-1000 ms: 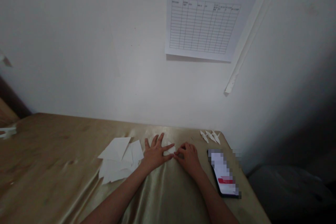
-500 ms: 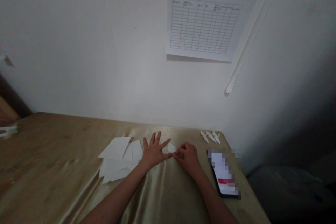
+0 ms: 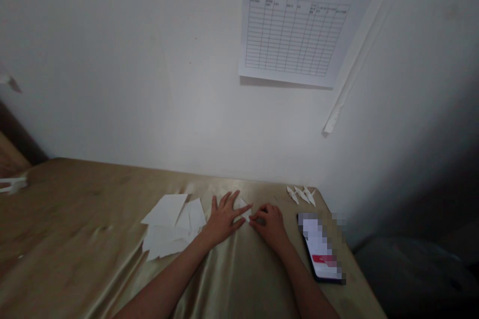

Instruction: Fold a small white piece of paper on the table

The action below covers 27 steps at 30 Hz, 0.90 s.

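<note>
My left hand (image 3: 223,219) lies flat on the table with its fingers spread, pressing down a small white piece of paper (image 3: 245,208). My right hand (image 3: 270,223) sits just to the right of it, fingers curled, its fingertips pinching the paper's near edge. Most of the paper is hidden under both hands. A loose pile of white paper sheets (image 3: 172,225) lies directly left of my left hand.
The table wears a shiny gold cloth (image 3: 75,239). Three small folded white paper shapes (image 3: 301,194) lie at the far right corner. A phone (image 3: 321,254) with a lit screen lies right of my right hand, near the table edge. A printed grid sheet (image 3: 295,32) hangs on the wall.
My left hand's fingers lifted and spread wider, then settled back over the paper. My right hand stayed on the paper's edge. The view shifted slightly.
</note>
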### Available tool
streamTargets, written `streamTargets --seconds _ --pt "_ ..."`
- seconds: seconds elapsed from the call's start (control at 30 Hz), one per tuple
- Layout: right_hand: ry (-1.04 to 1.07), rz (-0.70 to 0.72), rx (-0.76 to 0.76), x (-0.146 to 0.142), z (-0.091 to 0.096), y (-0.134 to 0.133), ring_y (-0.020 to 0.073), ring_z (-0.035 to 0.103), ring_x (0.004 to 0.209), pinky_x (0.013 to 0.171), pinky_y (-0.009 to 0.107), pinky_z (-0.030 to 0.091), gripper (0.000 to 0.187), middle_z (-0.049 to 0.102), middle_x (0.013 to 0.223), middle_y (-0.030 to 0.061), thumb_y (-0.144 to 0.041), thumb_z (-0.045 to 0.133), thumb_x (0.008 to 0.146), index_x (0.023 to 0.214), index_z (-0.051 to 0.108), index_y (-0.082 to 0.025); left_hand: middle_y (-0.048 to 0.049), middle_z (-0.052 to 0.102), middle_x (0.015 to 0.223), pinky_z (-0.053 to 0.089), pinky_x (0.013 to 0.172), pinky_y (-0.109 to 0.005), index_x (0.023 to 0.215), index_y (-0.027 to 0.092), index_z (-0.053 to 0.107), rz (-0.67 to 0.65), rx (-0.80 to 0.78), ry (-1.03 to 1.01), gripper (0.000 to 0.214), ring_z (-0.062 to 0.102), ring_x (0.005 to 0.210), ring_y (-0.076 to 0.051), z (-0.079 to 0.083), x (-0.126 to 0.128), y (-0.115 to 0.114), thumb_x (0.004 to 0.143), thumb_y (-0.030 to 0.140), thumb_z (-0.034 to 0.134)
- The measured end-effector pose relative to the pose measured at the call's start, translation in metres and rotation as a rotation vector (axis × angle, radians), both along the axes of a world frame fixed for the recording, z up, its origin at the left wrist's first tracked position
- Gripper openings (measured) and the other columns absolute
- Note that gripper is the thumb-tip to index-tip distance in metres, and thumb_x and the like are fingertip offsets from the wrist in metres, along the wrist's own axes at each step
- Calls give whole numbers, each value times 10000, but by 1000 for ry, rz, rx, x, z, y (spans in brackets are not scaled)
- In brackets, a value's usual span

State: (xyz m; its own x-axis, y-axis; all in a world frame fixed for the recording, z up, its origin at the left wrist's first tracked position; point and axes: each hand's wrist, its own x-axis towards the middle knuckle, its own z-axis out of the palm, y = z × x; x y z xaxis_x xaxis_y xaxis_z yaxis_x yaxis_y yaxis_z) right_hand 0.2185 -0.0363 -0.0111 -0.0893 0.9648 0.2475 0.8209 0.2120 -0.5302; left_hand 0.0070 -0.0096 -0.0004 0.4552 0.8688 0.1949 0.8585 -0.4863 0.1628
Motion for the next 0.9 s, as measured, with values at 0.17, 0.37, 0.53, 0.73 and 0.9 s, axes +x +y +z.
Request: streamTargets --seconds 0.17,0.37,0.53,0.73,0.9 --pt "-15 -7 -4 0 0 0 237 553 1110 1066 401 359 86 660 1102 32 -357 792 836 919 796 -335 34 228 1710 80 1164 -779 1398 601 491 -18 9 15 422 254 1530 -403 -3 0 -1 986 524 538" --pt "-18 -19 -11 -2 2 -1 236 547 1109 1069 405 353 84 657 1106 32 -355 780 847 924 793 -326 12 280 1694 84 1137 -806 1407 610 470 52 -38 24 423 244 1540 -409 -1 2 -3 985 590 487" --pt "-41 -14 -8 -3 3 0 230 550 1096 1060 394 358 80 657 1100 28 -356 783 842 916 791 -327 20 280 1694 22 1135 -812 1404 608 476 65 -42 15 445 195 1556 -415 -1 2 -2 961 640 493" --pt "-56 -20 -5 -4 3 1 235 549 1095 1051 399 358 75 656 1097 26 -363 783 840 908 787 -333 37 255 1700 -8 1133 -814 1391 617 484 77 -26 12 450 182 1557 -429 -4 2 -1 944 653 518" --pt "-58 -17 -5 -4 3 1 236 547 1091 1048 392 362 83 656 1099 29 -365 775 846 921 789 -332 56 249 1701 -21 1133 -812 1395 623 474 76 -21 10 446 164 1561 -429 -5 2 -2 952 632 520"
